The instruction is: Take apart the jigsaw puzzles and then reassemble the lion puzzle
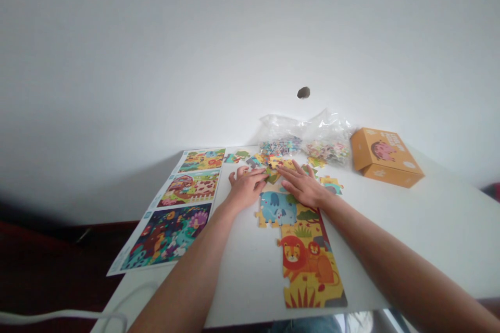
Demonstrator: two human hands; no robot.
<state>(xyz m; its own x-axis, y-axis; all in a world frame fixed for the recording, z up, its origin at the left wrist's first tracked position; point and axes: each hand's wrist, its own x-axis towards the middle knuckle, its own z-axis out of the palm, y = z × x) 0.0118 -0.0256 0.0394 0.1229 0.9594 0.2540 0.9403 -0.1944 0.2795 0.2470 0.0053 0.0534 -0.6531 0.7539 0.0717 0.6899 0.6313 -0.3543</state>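
My left hand (pixel 247 187) is over the table with its fingers apart. Its fingertips touch the edge of a green puzzle piece (pixel 272 177). Opposite it, my right hand (pixel 303 187) lies with fingers stretched out over loose pieces, partly hiding them. Just below both hands is a joined section of jigsaw puzzle (pixel 308 265), showing blue elephants at the top and orange lions further down. Its left side has an uneven, knobbed edge. More loose puzzle pieces (pixel 331 184) lie beyond and to the right of my right hand.
A printed picture sheet (pixel 187 187) with three scenes lies on the left. Two clear bags of pieces (pixel 279 143) rest against the white wall, beside an orange box (pixel 386 156) with a pig picture. A white cable (pixel 58 315) crosses the lower left.
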